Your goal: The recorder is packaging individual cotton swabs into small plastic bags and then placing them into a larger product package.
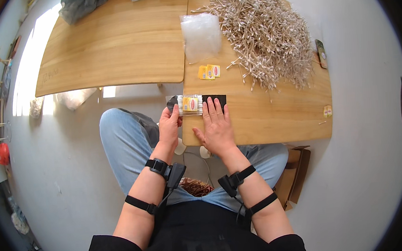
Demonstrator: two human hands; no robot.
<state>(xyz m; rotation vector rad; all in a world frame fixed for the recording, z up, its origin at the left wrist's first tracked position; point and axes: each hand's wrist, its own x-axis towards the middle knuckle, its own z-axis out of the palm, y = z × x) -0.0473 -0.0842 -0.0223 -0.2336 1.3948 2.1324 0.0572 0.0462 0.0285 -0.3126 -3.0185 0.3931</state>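
A clear pack of cotton swabs (199, 108) with a yellow-and-white card at its middle lies at the near left edge of the table (266, 121). My left hand (167, 128) grips the pack's left end, thumb on top and the other fingers curled, partly hidden, below. Flat beside the right end rests my right hand (218, 126), fingers stretched out over a black flat piece (221, 99). Its index finger is close to the pack; whether they touch, I cannot tell. A dark grey piece shows just past my left fingertips.
A large heap of loose cotton swabs (266, 32) covers the far right. Clear plastic bags (202, 37) and yellow cards (209, 71) lie left of it. A dark phone-like object (321, 54) is at the right edge. A second table (116, 47) adjoins at left; a cardboard box (300, 174) stands below.
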